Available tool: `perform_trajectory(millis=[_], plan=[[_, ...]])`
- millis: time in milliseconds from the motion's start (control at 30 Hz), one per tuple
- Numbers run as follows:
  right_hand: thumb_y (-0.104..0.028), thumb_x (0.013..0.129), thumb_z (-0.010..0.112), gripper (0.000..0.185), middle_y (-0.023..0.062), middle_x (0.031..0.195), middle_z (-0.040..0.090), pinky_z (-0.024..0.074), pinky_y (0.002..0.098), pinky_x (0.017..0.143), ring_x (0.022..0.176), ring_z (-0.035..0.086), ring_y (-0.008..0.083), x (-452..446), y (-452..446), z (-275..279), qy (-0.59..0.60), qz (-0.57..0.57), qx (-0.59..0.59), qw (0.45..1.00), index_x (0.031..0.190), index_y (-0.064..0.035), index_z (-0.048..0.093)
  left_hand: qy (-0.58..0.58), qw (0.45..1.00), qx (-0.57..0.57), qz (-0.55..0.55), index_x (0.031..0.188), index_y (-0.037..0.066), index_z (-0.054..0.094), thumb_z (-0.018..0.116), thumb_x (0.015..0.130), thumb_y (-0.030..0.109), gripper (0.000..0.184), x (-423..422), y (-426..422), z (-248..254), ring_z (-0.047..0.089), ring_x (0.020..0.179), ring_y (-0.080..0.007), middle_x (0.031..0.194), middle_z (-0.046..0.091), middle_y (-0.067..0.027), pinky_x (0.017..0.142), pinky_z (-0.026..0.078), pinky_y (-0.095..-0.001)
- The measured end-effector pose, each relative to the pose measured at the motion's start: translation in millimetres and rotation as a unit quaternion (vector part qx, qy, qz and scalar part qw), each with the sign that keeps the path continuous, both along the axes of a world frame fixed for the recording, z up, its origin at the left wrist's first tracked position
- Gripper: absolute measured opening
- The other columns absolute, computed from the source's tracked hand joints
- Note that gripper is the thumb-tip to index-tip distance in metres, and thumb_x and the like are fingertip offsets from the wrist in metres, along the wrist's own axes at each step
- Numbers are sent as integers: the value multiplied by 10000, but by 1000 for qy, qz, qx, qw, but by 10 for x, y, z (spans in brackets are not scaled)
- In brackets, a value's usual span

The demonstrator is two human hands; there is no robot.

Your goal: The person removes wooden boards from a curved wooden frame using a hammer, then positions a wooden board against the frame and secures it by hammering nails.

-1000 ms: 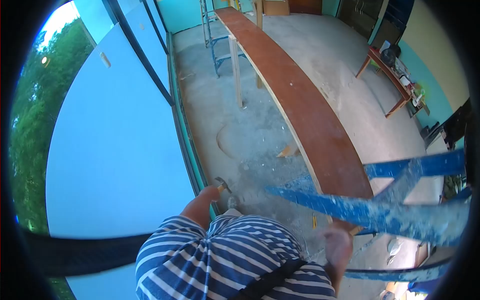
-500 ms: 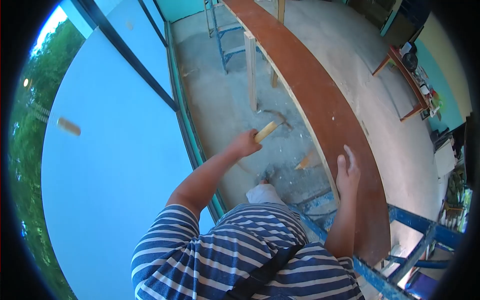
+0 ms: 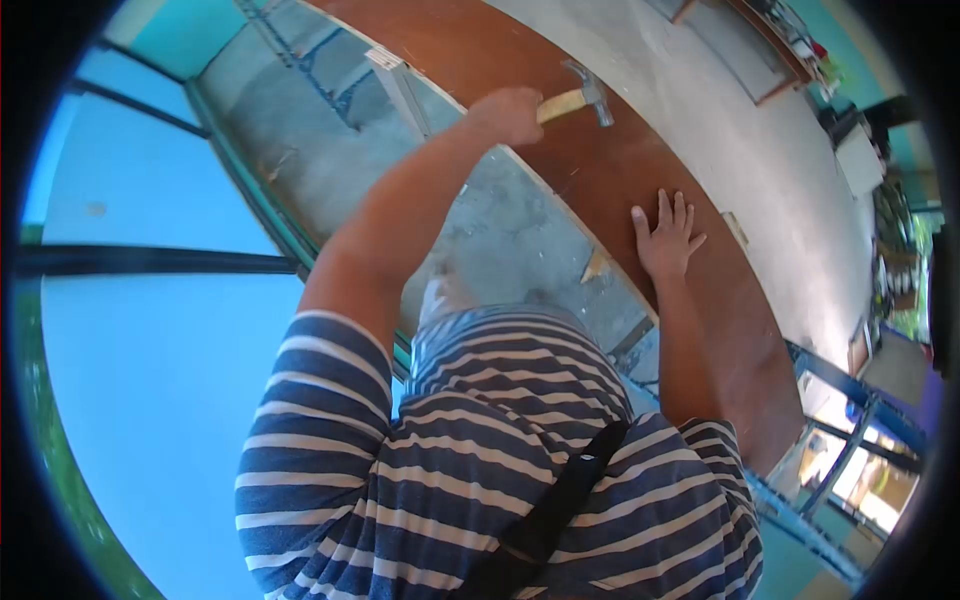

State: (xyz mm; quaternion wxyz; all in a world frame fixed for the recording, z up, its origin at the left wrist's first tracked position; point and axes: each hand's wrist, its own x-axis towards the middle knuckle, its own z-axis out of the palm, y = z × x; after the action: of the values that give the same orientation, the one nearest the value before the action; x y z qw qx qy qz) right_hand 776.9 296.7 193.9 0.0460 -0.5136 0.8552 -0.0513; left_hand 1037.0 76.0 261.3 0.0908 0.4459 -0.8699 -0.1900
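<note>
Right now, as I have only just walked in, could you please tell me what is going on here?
A person is beside a long brown board. The left hand grips a hammer by its handle, its head showing against the board; whether it touches is hard to tell. The right hand lies on the board with fingers spread, holding nothing. A blue metal frame stands by the near end.

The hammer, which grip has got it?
The left grip, closed around the hammer; the right grip is spread open over the brown board, holding no tool.
</note>
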Motion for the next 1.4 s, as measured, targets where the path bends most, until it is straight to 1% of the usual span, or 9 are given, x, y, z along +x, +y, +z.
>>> perform_trajectory(millis=[267,467,767,900,1000,1100,1200,1300,1400], plan=[[-725,929,397,808,38,1669,152,54,707,1154,1537,98,309,265,-240,-19,17,-144,53,988,1579,-263,265,-149,972,77,-164,1250,100,654,660,809,267,472,78,-944,-118,645,1082,-326,1193,660,-173,925,520,-443],[-748,912,402,833,35,1670,151,76,710,1150,1536,99,318,433,-395,-59,50,-224,43,972,1579,-270,266,-89,970,-45,-222,1413,179,536,670,873,407,601,153,-1126,-252,461,1303,-331,1370,500,-123,1063,399,-482],[-732,910,430,819,18,1669,162,115,693,1156,1534,126,295,459,-440,-89,87,-235,56,966,1578,-286,270,19,968,-76,-237,1447,172,487,669,861,560,726,456,-1257,-475,445,1310,-354,1387,489,-136,1083,352,-535],[-731,910,429,812,17,1666,173,118,693,1154,1532,139,293,429,-417,-129,95,-228,46,968,1574,-288,282,261,956,-124,-43,1440,70,454,778,802,491,830,1337,-1459,-184,502,1252,-380,1343,512,-177,1037,421,-479],[-727,915,423,805,12,1666,174,115,694,1152,1531,142,292,464,-438,-73,92,-231,50,967,1574,-286,284,309,916,-106,232,1410,-47,424,901,670,432,1002,2315,-1720,-839,524,1210,-373,1368,483,-240,989,466,-437],[-728,915,419,807,12,1666,177,118,693,1152,1532,142,290,441,-429,-99,94,-228,52,968,1576,-288,277,108,960,-14,258,1481,-75,277,935,604,442,1213,2523,-1672,-997,503,1256,-384,1407,440,-281,1023,453,-438],[-729,916,415,807,15,1666,177,118,696,1149,1532,142,290,408,-427,-156,107,-227,52,967,1578,-291,268,166,955,-50,241,1536,-45,107,951,563,449,1380,2301,-1885,-1352,453,1326,-395,1470,390,-275,1058,441,-422],[-729,919,406,803,17,1666,175,118,701,1146,1531,141,291,416,-431,-128,98,-224,61,968,1579,-294,262,194,938,59,280,1532,-62,17,938,599,405,1392,2240,-1958,-1273,432,1341,-414,1467,393,-287,1101,409,-404],[-714,931,401,789,16,1669,164,113,704,1144,1534,133,291,415,-434,-124,96,-226,67,967,1582,-294,253,232,937,13,260,1451,-19,196,933,604,275,1161,2258,-2009,-1372,477,1299,-390,1395,466,-237,1068,431,-407]])
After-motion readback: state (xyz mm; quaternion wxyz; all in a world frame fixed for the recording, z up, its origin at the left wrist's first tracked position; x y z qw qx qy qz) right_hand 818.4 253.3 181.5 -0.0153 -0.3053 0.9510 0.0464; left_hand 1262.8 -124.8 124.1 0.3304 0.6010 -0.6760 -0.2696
